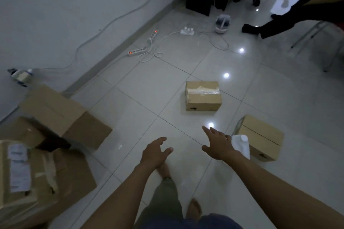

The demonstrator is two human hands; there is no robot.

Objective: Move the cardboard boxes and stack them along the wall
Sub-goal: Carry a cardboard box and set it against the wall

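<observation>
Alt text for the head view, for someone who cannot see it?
The person's left hand and right hand reach forward, open and empty, over a tiled floor toward a taped cardboard box. A second box sits to the right; stacked boxes stand by the left wall.

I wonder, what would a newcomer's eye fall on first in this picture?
The person's left hand and right hand reach in open from the bottom edge above the pale tiled floor. Beyond them a small taped brown cardboard box sits alone mid-floor, with a plain brown cardboard box nearer on the right. Larger brown cardboard boxes pile up at the left, by the wall.
</observation>
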